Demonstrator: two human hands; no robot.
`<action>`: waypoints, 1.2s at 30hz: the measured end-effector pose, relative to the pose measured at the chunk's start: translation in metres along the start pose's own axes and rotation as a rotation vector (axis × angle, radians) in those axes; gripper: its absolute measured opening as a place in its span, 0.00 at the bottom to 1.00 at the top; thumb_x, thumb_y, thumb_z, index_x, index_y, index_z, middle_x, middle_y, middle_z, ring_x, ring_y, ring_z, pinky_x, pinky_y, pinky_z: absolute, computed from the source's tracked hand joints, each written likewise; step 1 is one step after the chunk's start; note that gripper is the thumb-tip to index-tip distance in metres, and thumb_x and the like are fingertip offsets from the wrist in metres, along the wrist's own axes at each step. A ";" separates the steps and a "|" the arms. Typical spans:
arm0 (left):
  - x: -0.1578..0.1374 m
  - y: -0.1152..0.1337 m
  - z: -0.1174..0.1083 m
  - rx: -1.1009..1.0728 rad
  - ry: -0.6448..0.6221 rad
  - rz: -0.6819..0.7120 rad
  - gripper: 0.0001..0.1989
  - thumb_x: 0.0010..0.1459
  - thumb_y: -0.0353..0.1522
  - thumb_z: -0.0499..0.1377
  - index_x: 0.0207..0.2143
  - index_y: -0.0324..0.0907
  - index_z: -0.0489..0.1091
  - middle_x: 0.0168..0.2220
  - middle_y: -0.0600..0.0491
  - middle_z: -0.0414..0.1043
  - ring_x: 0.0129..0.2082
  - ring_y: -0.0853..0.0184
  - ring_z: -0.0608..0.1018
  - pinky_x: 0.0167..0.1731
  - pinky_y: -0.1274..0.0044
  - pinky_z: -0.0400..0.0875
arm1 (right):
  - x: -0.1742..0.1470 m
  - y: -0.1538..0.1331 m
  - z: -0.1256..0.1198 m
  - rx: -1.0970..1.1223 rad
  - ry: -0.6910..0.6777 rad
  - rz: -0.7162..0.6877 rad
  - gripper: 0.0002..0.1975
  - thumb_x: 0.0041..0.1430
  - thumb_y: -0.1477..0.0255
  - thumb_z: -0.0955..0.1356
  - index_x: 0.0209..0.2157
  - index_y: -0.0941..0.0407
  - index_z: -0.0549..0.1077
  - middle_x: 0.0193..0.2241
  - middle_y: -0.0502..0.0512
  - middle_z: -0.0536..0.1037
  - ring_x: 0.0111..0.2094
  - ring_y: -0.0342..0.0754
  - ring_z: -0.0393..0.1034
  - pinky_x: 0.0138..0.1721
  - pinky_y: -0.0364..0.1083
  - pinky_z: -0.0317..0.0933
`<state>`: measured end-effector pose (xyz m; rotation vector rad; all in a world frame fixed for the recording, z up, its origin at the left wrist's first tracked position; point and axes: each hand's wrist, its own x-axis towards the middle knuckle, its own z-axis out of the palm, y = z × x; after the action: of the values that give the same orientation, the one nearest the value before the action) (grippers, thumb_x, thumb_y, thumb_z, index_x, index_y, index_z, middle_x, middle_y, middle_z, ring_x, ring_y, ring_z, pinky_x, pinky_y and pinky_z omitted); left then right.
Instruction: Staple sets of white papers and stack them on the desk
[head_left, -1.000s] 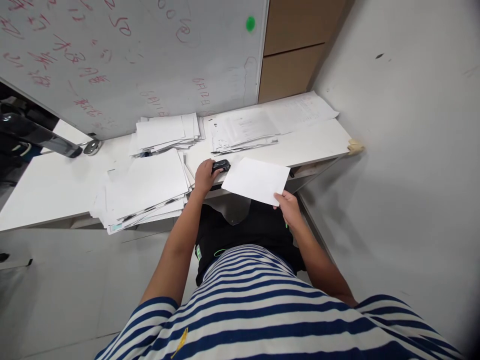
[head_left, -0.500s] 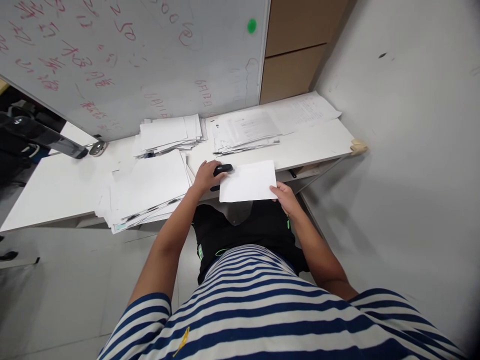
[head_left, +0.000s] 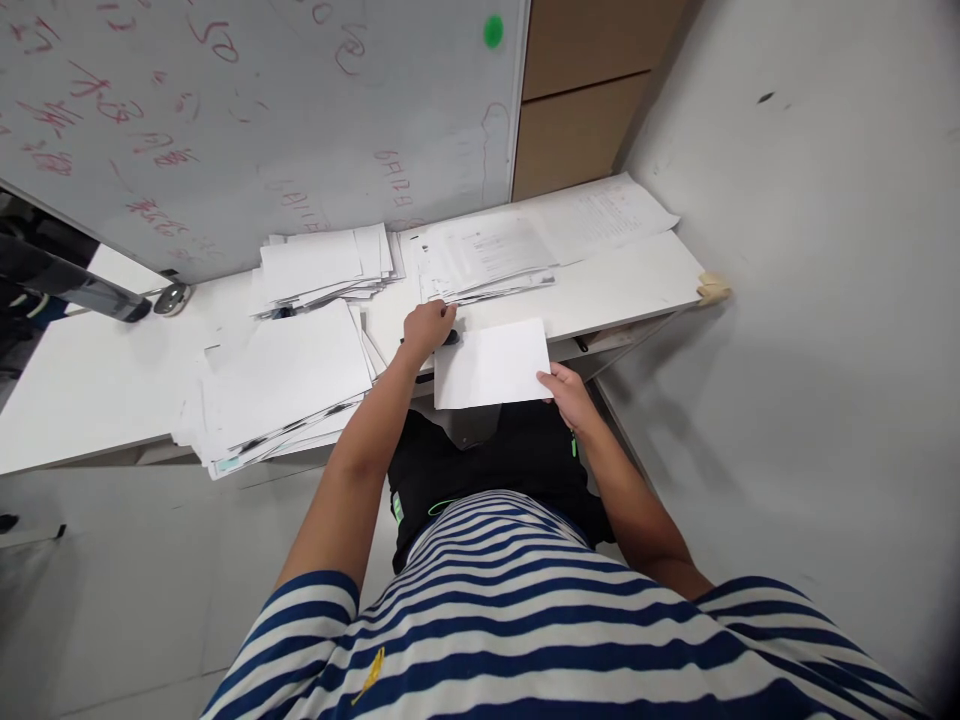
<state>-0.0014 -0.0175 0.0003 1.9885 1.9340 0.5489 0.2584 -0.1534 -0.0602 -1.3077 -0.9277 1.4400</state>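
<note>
My right hand (head_left: 568, 392) pinches the right edge of a white sheet of paper (head_left: 493, 365), thumb on top. The sheet, perhaps several layers, is held at the desk's front edge, above my lap. At its upper left corner my left hand (head_left: 430, 327) is closed over a black stapler (head_left: 451, 338). Most of the stapler is hidden by the hand and the paper; only its dark end shows beside the fingers. Whether its jaws are pressed together on the paper I cannot tell.
Loose paper stacks lie on the white desk (head_left: 622, 275): a front left stack (head_left: 289, 365), a back left stack (head_left: 322, 262) and a printed stack (head_left: 487, 255) behind my hands. A whiteboard (head_left: 300, 110) stands behind; a wall (head_left: 810, 330) is at the right.
My left hand has moved up and over the top of the stapler, its fingers now curled. The right hand and paper stay almost in place. The view has shifted slightly.
</note>
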 end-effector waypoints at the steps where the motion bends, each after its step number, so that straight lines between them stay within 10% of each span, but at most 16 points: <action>1: 0.002 0.000 0.003 0.000 -0.001 -0.030 0.24 0.63 0.46 0.52 0.18 0.46 0.53 0.17 0.50 0.59 0.24 0.59 0.71 0.27 0.69 0.60 | 0.000 -0.001 0.000 0.005 0.001 0.004 0.13 0.49 0.60 0.72 0.31 0.56 0.75 0.20 0.46 0.70 0.22 0.40 0.56 0.22 0.41 0.50; 15: 0.005 -0.001 0.017 -0.024 -0.039 -0.090 0.22 0.61 0.39 0.57 0.18 0.44 0.53 0.17 0.51 0.55 0.29 0.57 0.73 0.32 0.69 0.62 | -0.001 0.005 0.002 0.036 0.051 0.032 0.14 0.49 0.61 0.72 0.35 0.56 0.77 0.21 0.46 0.70 0.21 0.40 0.55 0.22 0.42 0.48; 24: -0.020 -0.014 -0.005 -0.389 0.399 -0.007 0.24 0.70 0.48 0.43 0.24 0.45 0.57 0.24 0.54 0.64 0.29 0.67 0.71 0.31 0.74 0.63 | -0.002 -0.014 0.004 0.054 0.053 0.011 0.14 0.47 0.62 0.72 0.33 0.57 0.79 0.19 0.47 0.70 0.21 0.40 0.56 0.22 0.42 0.49; 29: -0.038 -0.034 0.001 -0.255 0.224 -0.001 0.23 0.69 0.47 0.44 0.27 0.46 0.65 0.29 0.51 0.73 0.33 0.63 0.76 0.33 0.73 0.63 | 0.000 -0.040 -0.011 0.058 0.072 -0.007 0.15 0.44 0.64 0.73 0.34 0.57 0.80 0.20 0.47 0.72 0.20 0.39 0.57 0.21 0.41 0.48; 36: -0.037 -0.035 0.015 -0.201 0.315 -0.144 0.22 0.70 0.44 0.42 0.27 0.46 0.66 0.31 0.49 0.75 0.35 0.61 0.76 0.35 0.71 0.62 | -0.019 -0.074 -0.047 0.055 0.208 -0.135 0.15 0.45 0.66 0.75 0.36 0.56 0.80 0.23 0.49 0.75 0.22 0.41 0.62 0.22 0.41 0.55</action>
<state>-0.0259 -0.0524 -0.0315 1.7050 2.0828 1.0247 0.3159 -0.1552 0.0085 -1.3009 -0.8163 1.1932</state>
